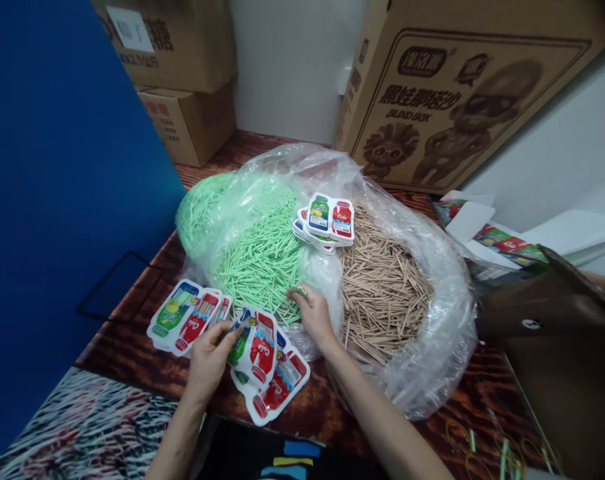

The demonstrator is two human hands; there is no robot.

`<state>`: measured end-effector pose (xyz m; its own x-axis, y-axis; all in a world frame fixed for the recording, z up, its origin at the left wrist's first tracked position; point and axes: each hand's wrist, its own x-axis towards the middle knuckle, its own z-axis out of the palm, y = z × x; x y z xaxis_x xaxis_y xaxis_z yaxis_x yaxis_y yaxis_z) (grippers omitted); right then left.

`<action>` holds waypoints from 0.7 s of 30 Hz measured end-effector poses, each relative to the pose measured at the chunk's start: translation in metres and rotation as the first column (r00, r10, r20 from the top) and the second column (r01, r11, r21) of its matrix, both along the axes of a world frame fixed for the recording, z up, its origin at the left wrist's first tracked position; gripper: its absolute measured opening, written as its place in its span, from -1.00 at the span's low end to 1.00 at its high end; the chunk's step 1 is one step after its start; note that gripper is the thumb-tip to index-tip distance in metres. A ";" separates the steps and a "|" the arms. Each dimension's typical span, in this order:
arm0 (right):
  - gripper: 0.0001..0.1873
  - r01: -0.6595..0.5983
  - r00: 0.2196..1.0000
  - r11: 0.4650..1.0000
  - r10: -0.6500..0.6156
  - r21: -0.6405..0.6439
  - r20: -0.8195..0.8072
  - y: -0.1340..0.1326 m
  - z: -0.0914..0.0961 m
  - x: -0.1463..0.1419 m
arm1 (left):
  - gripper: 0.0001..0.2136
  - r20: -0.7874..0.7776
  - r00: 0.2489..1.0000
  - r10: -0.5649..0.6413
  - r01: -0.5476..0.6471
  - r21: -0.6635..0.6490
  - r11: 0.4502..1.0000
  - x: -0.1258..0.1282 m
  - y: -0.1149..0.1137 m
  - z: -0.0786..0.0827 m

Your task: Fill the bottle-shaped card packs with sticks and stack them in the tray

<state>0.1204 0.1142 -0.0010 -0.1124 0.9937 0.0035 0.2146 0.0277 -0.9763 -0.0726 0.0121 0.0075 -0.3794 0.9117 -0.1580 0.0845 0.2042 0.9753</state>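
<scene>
My left hand [210, 357] pinches the top edge of a bottle-shaped packet [262, 353] with a green half and a red "Cola" half. More such packets [287, 381] lie under it on the table. To the left rests a pile of filled packets [182, 317], with green and brown sticks showing in their windows. My right hand [312, 313] is closed at the lower right edge of a heap of thin green sticks [262, 267], with a few green stick ends between its fingertips. Beside it lies a heap of brown sticks [385, 287].
Clear plastic bags [447, 320] surround both heaps. A small stack of packets [330, 220] sits between them. Cartons [202, 127] and a large "Blind Box" carton [462, 100] stand behind. An open box [557, 353] and rubber bands [475, 460] are at right; a blue panel [67, 167] stands left.
</scene>
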 end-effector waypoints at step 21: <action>-0.76 -0.181 0.976 0.967 0.199 0.180 -0.090 -0.049 0.022 0.013 | -0.90 -0.116 0.988 -0.099 0.122 0.216 0.969 0.000 0.002 -0.006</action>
<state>0.1336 0.0652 0.0206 -0.2890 0.9378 0.1925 0.0841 0.2252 -0.9707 -0.0727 0.0144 0.0016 -0.2778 0.9566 0.0876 0.1975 -0.0324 0.9798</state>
